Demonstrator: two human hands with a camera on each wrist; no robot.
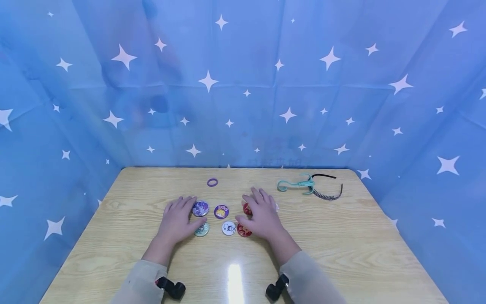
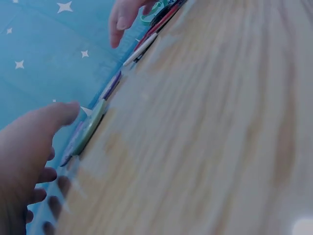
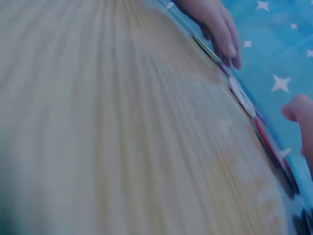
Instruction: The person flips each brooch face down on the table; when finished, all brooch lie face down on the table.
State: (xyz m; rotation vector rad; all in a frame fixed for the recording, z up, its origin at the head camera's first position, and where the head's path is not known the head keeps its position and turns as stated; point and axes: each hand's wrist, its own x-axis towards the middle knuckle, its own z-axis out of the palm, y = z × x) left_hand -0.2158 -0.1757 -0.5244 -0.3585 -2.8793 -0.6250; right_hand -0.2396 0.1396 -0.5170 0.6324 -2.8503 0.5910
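Observation:
Several round pin badges lie flat on the table between the two hands. My left hand [image 1: 178,221] is spread beside a purple-blue badge [image 1: 200,208] and a mint green badge [image 1: 202,230]; its thumb reaches over the green one. In the middle are a purple badge with a yellow figure [image 1: 221,212] and a white badge [image 1: 228,228]. Over two red badges, an upper one [image 1: 247,209] and a lower one [image 1: 244,230], hovers my right hand [image 1: 262,215], fingers extended, partly covering them. A whitish edge [image 1: 277,207] shows past its fingers, mostly hidden. Neither hand grips anything.
Behind the badges lies a purple ring [image 1: 212,182]. At the back right, a teal looped item [image 1: 298,184] touches a black headband [image 1: 329,196]. A blue star-patterned curtain [image 1: 243,105] hangs along the back and sides of the wooden table [image 1: 341,253].

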